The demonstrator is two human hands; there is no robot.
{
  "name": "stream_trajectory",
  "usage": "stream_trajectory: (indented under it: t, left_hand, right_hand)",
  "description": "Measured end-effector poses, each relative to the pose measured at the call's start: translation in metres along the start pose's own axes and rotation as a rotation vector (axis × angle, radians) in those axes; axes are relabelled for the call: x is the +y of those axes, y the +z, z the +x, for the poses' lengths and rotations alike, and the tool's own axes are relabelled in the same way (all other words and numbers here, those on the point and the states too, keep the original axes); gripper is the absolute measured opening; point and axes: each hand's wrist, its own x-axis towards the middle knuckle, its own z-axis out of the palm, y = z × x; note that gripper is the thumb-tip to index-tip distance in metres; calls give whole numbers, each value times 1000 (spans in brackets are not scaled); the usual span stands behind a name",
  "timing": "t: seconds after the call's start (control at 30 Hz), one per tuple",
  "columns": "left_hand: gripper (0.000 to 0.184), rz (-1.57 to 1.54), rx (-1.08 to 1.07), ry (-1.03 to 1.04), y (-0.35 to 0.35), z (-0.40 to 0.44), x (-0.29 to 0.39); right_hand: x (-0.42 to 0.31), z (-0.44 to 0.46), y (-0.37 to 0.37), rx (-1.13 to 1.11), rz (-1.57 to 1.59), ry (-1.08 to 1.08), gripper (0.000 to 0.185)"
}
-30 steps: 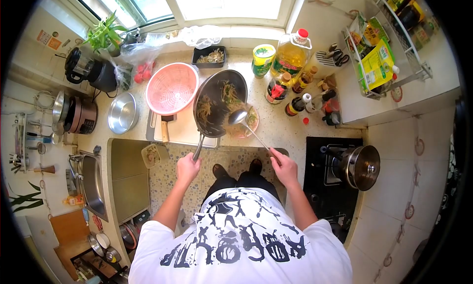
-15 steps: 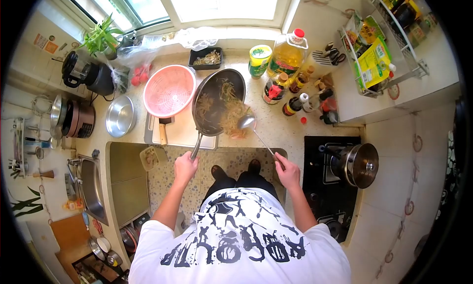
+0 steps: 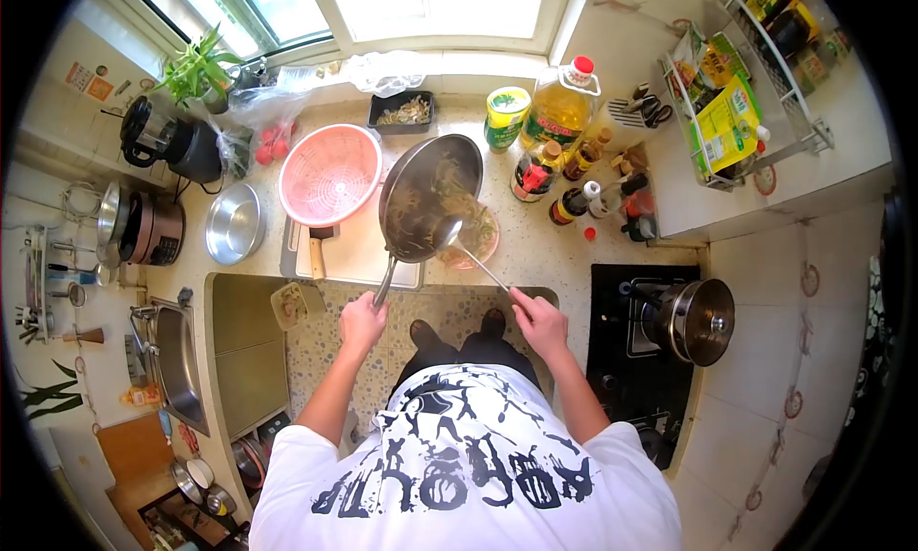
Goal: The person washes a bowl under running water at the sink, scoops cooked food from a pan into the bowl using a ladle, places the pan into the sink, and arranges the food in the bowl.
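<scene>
Shifted left since the earlier frame: right hand (image 3: 540, 321), clasping a long-handled silver metal ladle (image 3: 447, 231). Left hand (image 3: 362, 323) grips a round dark metal wok (image 3: 421, 176), tilted ahead, by its handle (image 3: 384, 284). Ladle's axis slants forward-left to wok's right rim, over a round pinkish dish (image 3: 494, 242).

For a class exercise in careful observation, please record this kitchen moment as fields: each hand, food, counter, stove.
Left hand: grips the handle of the tilted pan
Right hand: holds a metal ladle at the pan's edge
Food: some in the pan, some on a plate at its right
Counter: pink colander, cutting board, knife, oil bottle
Stove: pot with a glass lid
</scene>
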Motion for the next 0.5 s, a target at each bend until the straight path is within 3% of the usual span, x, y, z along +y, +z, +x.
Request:
stream_trajectory:
  t: [0.5]
  left_hand:
    - [30,-3,-27,-26,0,2,-2]
  right_hand:
    - [3,-2,4,-22,-117,-14,35]
